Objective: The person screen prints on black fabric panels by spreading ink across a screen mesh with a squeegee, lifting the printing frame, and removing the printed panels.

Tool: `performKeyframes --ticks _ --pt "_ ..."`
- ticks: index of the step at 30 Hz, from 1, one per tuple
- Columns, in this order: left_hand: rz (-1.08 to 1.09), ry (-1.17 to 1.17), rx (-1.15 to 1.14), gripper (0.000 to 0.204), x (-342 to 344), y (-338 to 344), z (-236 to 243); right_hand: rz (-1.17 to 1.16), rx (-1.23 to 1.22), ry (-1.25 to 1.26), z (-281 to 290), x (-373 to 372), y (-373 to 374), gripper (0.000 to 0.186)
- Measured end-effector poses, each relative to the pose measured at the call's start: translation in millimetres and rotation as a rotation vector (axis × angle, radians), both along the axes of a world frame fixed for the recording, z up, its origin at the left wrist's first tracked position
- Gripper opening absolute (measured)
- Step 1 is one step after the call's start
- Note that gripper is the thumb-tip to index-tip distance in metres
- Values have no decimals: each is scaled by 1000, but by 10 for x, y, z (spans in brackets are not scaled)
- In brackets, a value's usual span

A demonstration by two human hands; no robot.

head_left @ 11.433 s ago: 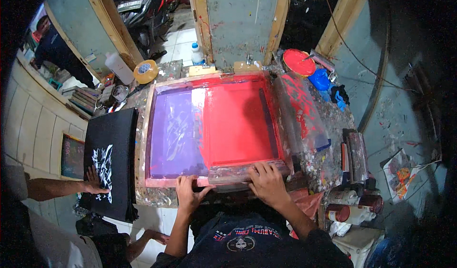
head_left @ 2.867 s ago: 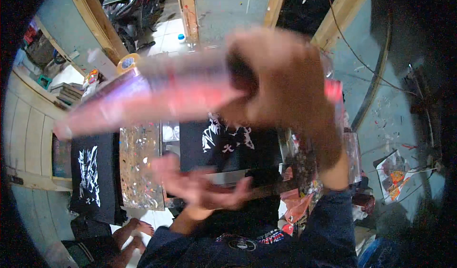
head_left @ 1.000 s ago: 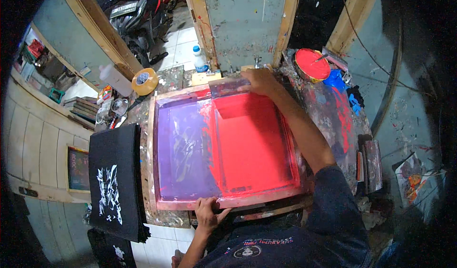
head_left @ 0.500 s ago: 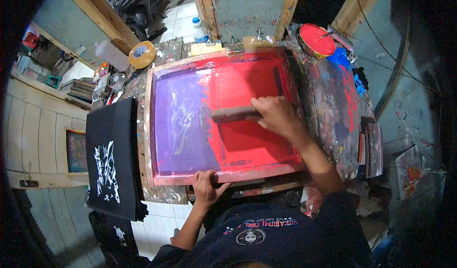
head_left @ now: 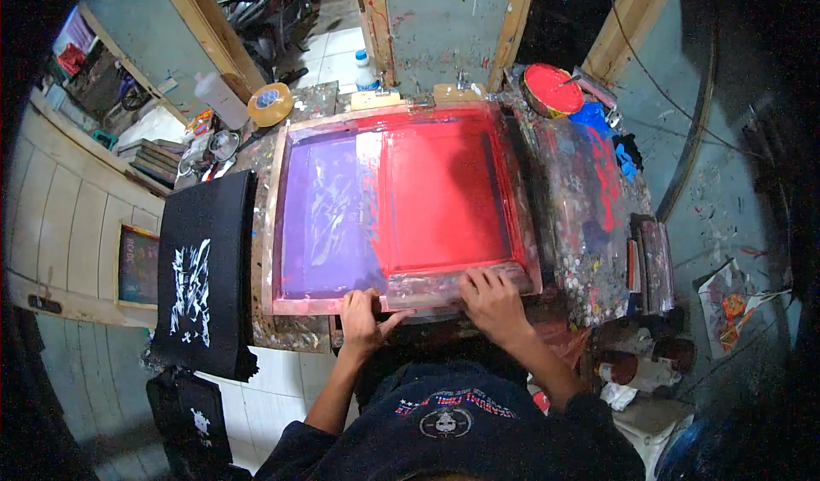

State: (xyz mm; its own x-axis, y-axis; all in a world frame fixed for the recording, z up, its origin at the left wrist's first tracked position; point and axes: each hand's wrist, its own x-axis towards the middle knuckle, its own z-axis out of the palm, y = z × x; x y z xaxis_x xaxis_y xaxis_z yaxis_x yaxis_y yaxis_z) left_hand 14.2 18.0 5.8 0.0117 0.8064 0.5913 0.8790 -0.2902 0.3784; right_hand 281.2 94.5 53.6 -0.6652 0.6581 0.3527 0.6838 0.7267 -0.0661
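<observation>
Head view | squeegee [head_left: 453,286] lay crosswise at near edge of screen frame [head_left: 275,225], long axis left-right | right hand [head_left: 494,303] grasped it, directly under palm; left hand [head_left: 362,320] pressed flat beside its left end

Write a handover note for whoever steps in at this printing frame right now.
Left hand: flat on the near edge of the wooden screen frame, holding nothing.
Right hand: pressing the squeegee at the near edge.
Red ink covers the screen's right part; the purple left part is bare.
Printed black shirts are stacked at left.
Left: lift the frame and check the print.
</observation>
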Motion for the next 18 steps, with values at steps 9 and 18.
performKeyframes --ticks 9,18 --pt "4 3 -22 66 -53 25 719 0 -57 102 803 -56 -150 48" --pt "-283 104 247 48 298 564 1366 156 441 131 2464 -253 1335 66"
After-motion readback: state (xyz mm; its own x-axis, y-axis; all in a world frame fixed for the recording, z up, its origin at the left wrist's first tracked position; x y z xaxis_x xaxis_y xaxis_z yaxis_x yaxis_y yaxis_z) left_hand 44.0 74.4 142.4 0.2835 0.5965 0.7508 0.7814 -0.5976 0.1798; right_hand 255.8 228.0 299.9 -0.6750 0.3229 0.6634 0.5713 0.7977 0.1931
